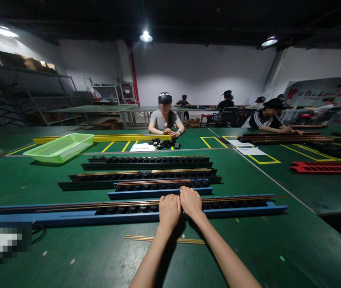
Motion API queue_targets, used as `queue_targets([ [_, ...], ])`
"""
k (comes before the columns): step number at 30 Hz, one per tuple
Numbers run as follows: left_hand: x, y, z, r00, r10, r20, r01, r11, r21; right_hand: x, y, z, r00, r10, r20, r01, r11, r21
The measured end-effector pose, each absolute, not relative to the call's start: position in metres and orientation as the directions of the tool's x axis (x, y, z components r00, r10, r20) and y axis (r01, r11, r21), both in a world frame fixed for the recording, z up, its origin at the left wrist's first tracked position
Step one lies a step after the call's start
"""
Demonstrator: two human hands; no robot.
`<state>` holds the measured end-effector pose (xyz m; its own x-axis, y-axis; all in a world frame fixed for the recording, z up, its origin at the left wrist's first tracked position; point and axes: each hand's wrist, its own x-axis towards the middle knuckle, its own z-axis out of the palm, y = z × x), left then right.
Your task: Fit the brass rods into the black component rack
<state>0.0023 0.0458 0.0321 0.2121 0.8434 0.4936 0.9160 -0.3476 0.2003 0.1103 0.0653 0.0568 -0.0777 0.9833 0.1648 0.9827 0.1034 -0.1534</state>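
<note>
My left hand and my right hand are side by side over the long blue channel. Both have their fingers curled down and closed, and whatever they grip is hidden beneath them. In the channel runs a row of black parts, with thin brass rods lying lengthwise along it. Just beyond, a shorter blue channel holds black pieces and rods; my right fingertips are near it. Loose brass rods lie on the green table on the near side, partly behind my forearms.
Two dark channels with black parts lie farther back. A light green basket stands at left, by a yellow channel. A co-worker sits opposite near loose black pieces. A red rail lies at right.
</note>
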Motion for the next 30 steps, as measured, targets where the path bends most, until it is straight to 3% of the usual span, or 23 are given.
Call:
queue_targets([
  [6, 0.004, 0.047, 0.031, 0.200, 0.845, 0.496, 0.921, -0.335, 0.199, 0.114, 0.062, 0.060, -0.127, 0.978, 0.165, 0.979, 0.151, -0.136],
  [14, 0.004, 0.046, 0.031, 0.185, 0.831, 0.524, 0.920, -0.335, 0.206, 0.146, 0.068, 0.068, 0.009, 0.984, 0.179, 0.981, 0.026, -0.190],
  [30, 0.007, 0.046, 0.025, 0.120, 0.790, 0.602, 0.912, -0.327, 0.247, 0.175, 0.072, 0.057, 0.017, 0.982, 0.186, 0.969, 0.029, -0.244],
])
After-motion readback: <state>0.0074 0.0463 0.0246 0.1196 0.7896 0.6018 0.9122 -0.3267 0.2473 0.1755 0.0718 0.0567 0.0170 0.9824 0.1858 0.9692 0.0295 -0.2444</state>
